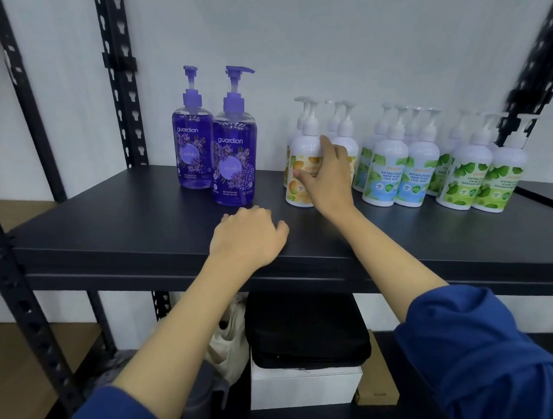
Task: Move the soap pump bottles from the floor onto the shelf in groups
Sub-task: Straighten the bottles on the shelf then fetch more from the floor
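Already the shelf [142,236] carries grouped bottles — green ones [427,170] right, 2 purple bottles [214,150] left. The right hand [328,176] grasps an orange bottle [301,166]; the left hand [249,236] rests loosely curled, holding nothing. The floor is hidden — remaining bottles unknown.

Her right hand [325,176] grips an orange-labelled soap bottle [301,175] on the dark shelf [142,233]; the left hand [249,236] rests near the front edge.

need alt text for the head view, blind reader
A person's right hand grips an orange-label pump bottle on a dark shelf, while the left hand rests on the shelf. Two purple bottles stand left, green-label bottles right.
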The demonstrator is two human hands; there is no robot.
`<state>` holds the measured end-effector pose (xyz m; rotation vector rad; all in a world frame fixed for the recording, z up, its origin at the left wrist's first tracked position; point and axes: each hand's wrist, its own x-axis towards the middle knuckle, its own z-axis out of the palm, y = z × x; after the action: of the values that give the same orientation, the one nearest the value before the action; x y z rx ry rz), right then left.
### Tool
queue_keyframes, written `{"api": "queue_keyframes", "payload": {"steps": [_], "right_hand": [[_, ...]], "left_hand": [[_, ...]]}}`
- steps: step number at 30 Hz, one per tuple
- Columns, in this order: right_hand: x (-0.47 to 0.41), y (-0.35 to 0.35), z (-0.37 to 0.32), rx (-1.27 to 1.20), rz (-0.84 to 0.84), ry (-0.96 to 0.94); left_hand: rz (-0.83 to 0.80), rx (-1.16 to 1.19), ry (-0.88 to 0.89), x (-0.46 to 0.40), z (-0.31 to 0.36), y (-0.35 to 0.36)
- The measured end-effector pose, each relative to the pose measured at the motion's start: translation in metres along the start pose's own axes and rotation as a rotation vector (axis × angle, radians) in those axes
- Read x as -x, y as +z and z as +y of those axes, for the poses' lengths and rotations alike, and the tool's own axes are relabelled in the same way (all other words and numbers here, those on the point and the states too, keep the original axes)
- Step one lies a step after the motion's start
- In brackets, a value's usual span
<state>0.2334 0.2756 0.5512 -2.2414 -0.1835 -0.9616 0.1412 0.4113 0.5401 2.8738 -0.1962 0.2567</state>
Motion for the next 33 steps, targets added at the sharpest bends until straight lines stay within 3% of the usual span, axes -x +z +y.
{"api": "queue_keyframes", "payload": {"steps": [9,17,25,33], "right_hand": [[0.002,-0.001,0.002,-0.015,0.02,-0.024],[-0.004,-0.004,0.0,0.181,-0.044,-0.061],[-0.004,0.007,-0.006,0.298,0.088,-0.044],[-0.008,0.011,-0.009,0.374,0.116,-0.046]], "left_hand": [[0.024,0.003,0.0,0.0,-0.001,0.003],[0.035,0.02,-0.007,-0.007,-0.006,0.008],[0.057,0.036,-0.017,-0.008,-0.006,0.01],[0.081,0.048,-0.027,-0.008,-0.006,0.011]]}}
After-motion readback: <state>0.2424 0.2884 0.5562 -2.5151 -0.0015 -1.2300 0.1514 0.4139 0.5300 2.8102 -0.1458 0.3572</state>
